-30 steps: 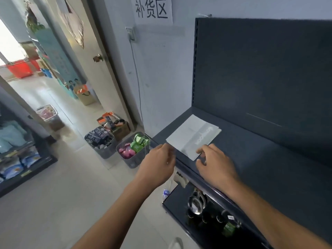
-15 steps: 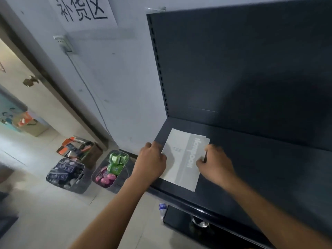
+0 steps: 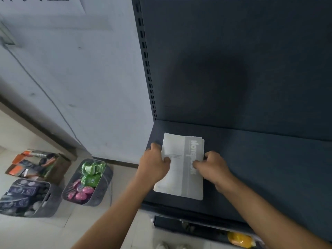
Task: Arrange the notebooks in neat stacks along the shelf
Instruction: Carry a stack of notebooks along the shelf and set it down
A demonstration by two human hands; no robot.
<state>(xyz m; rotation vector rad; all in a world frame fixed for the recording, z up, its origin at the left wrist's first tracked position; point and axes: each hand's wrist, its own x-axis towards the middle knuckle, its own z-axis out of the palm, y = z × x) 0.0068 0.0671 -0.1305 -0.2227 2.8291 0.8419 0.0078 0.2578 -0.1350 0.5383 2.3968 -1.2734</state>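
A small stack of grey and white notebooks lies flat at the left end of the dark blue shelf, its long side running front to back. My left hand grips the stack's left edge, thumb on the top cover. My right hand grips the right edge, fingers curled over the grey strip with the printed word. The lower notebooks are mostly hidden under the top one.
The shelf's dark back panel rises behind. A white wall stands to the left. On the floor sit a grey basket of green and pink packs, another grey basket and a cardboard box. A lower shelf holds goods.
The stack has been turned from a slanted lie to square with the shelf and pushed toward its left end. Both hands have closed on its side edges. The view has moved nearer.
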